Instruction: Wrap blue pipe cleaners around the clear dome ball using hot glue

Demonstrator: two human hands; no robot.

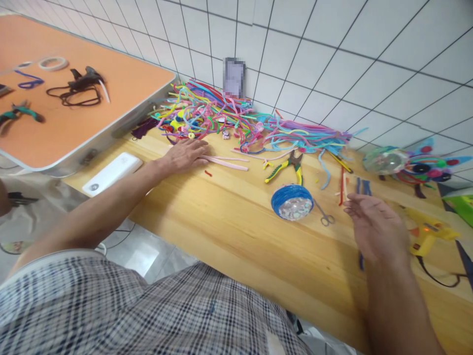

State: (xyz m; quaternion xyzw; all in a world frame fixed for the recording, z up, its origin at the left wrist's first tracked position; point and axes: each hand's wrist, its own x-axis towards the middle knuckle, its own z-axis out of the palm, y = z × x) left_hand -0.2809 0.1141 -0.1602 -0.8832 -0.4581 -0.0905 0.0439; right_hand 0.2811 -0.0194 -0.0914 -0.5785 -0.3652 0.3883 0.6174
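Note:
My left hand (186,155) lies flat on the wooden table, its fingers over the ends of some pale pink pipe cleaners (227,164). Above it spreads a tangled heap of coloured pipe cleaners (210,116). On the right, my right hand (373,222) is raised, thumb and fingers pinched on a short pale strip (345,187). A red strip (341,185) is beside that one. Left of this hand are small scissors (325,217) and a blue-wrapped clear bowl (291,201). Yellow-green pliers (284,168) rest behind the bowl.
A yellow glue gun (428,234) with a dark cord lies at the right, below a decorated clear bottle (386,160). A white power bank (113,173) sits near the left edge. A phone (234,78) leans on the tiled wall. An orange table (121,69) holds tools and tape.

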